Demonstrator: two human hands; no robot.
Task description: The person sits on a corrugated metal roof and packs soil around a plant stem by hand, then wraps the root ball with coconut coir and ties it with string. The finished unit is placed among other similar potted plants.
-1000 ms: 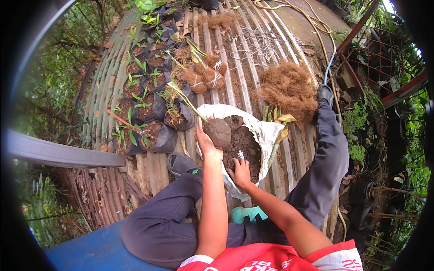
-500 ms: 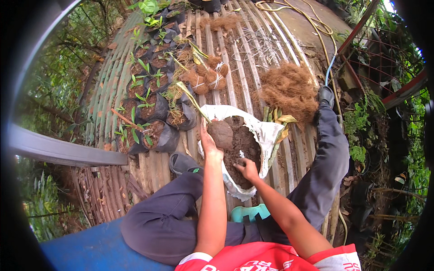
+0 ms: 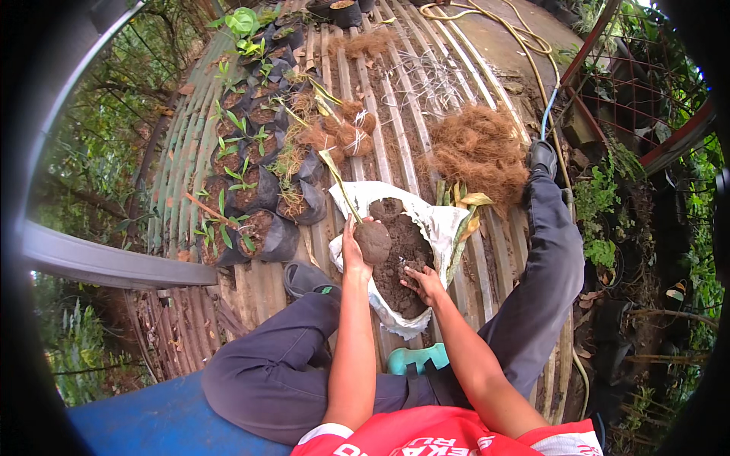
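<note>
In my left hand (image 3: 354, 251) rests a round ball of dark soil (image 3: 373, 242) with a long green and yellow leaf cutting (image 3: 339, 180) rising from it. The fingers curl round the ball's left side, above the sack's left edge. My right hand (image 3: 427, 285) is over the loose dark soil (image 3: 403, 266) in the open white sack (image 3: 439, 220). Its fingers are apart and bent, with the fingertips touching the soil and nothing seen in them. A small white bit lies in the soil by those fingertips.
A heap of brown coconut fibre (image 3: 479, 156) lies beyond the sack on the right. Wrapped fibre balls (image 3: 354, 140) and white strings (image 3: 433, 80) are farther off. Black bags with seedlings (image 3: 268, 237) stand at left. Cut leaves (image 3: 473, 204) lie against the sack.
My right hand has opened from a closed grip and moved slightly right, leaving the white bit on the soil. My left hand still holds the soil ball, turned a little.
</note>
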